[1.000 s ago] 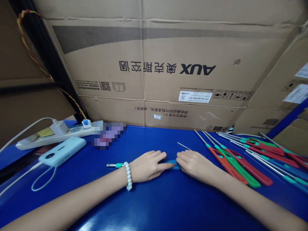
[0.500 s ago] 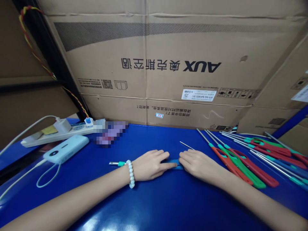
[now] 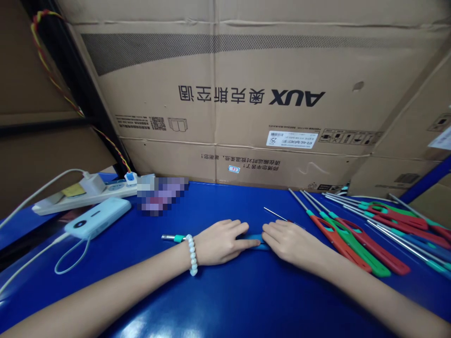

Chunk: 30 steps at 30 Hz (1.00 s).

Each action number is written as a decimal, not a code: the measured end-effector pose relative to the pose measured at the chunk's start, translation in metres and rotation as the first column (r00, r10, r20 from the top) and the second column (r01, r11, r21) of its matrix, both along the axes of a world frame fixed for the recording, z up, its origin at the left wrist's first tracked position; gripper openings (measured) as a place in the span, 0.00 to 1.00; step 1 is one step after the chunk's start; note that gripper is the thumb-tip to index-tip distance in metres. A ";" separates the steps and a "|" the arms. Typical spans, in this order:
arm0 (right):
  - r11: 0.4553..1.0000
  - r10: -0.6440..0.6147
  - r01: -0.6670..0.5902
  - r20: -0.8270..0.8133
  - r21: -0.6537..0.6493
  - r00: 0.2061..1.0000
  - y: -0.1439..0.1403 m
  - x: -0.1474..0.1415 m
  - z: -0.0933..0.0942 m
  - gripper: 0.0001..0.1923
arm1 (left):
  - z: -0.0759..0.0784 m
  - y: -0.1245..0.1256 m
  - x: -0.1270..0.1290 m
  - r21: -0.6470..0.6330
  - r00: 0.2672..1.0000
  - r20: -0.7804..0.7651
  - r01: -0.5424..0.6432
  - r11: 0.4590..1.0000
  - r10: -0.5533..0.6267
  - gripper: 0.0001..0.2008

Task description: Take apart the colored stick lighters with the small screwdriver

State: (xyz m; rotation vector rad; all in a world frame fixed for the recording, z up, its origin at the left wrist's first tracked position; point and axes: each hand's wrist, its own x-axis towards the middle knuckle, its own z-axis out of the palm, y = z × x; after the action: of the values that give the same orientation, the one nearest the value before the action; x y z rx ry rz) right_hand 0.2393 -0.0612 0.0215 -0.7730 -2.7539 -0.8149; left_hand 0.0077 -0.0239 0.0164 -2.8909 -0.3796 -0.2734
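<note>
Both hands rest on the blue table (image 3: 225, 300) over one long blue-handled tool (image 3: 254, 240) that lies flat. My left hand (image 3: 221, 241), with a white bead bracelet at the wrist, covers the tool's middle; its metal tip with a teal collar (image 3: 172, 238) sticks out to the left. My right hand (image 3: 287, 241) presses on the blue handle's right end. A thin wire (image 3: 275, 213) shows just behind the right hand.
Several red, green and blue long-handled tools with metal rods (image 3: 355, 234) lie at the right. A light-blue power bank (image 3: 97, 217) with a cable and a white power strip (image 3: 84, 192) sit at the left. Large cardboard boxes (image 3: 225, 103) wall off the back.
The hands and the tool keep their pose; only the camera view has shifted slightly.
</note>
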 end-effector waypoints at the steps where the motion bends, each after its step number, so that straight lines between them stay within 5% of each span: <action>1: 1.000 -0.011 0.011 0.005 -0.002 1.000 -0.001 -0.001 0.000 0.13 | 0.000 0.000 0.000 0.001 1.000 0.001 -0.001 1.000 0.001 0.18; 14: 0.991 -0.097 0.098 0.018 -0.095 0.995 0.007 0.005 -0.002 0.10 | 0.001 -0.001 0.000 0.007 1.000 0.011 -0.006 1.000 0.006 0.18; 22: 0.997 -0.076 0.076 -0.079 -0.010 0.994 0.000 -0.003 0.008 0.11 | -0.001 0.000 0.000 -0.007 1.000 0.018 -0.002 1.000 0.002 0.18; 30: 0.935 -0.351 0.348 -0.046 -0.068 0.935 0.026 0.021 -0.004 0.09 | -0.001 0.000 0.000 -0.037 1.000 0.015 -0.013 0.999 0.014 0.18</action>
State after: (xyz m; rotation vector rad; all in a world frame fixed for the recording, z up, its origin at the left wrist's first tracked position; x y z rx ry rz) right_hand 0.2607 -0.0355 0.0175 -1.3044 -2.6358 -0.7571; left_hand 0.0074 -0.0241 0.0159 -2.9225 -0.4111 -0.2888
